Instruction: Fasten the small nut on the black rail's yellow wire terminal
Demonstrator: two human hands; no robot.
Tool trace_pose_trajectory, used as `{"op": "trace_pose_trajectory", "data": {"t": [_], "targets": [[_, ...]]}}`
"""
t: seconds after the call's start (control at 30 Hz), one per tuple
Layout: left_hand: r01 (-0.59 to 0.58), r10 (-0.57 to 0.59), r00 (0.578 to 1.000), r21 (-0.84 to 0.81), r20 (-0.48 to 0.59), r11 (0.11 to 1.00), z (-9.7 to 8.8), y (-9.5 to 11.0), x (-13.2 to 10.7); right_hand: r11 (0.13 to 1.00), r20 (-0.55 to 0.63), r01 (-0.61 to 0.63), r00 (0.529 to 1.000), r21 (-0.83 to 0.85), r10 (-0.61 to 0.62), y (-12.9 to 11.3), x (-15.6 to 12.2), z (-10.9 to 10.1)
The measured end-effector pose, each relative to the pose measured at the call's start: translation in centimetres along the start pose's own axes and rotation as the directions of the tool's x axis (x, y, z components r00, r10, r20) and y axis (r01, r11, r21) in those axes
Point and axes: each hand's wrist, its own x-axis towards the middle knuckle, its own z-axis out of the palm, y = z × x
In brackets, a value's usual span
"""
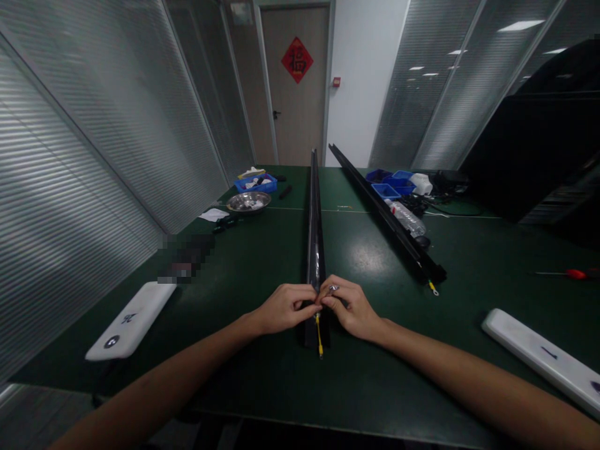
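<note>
A long black rail (314, 219) lies along the middle of the green table (262, 262), running away from me. My left hand (284, 307) and my right hand (351, 306) meet at its near end, fingers pinched together over the rail. A small silvery part (332, 288) shows at my right fingertips. A yellow wire (319, 334) hangs out of the rail's near end below both hands. What my left fingers pinch is too small to make out.
A second black rail (384, 212) lies to the right with a yellow-wired lug (433, 287) at its end. White covers lie at left (131, 320) and right (539, 356). Blue bins (391, 181), a metal bowl (248, 201), a plastic bottle (407, 217) and a red screwdriver (569, 274) stand further off.
</note>
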Motion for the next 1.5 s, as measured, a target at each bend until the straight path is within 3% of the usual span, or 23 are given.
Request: {"op": "trace_pose_trajectory", "data": {"t": [1.5], "targets": [[0.016, -0.018, 0.999, -0.049, -0.035, 0.999, -0.21, 0.3, -0.08, 1.0, 0.018, -0.009, 1.0, -0.016, 0.009, -0.28, -0.01, -0.15]]}}
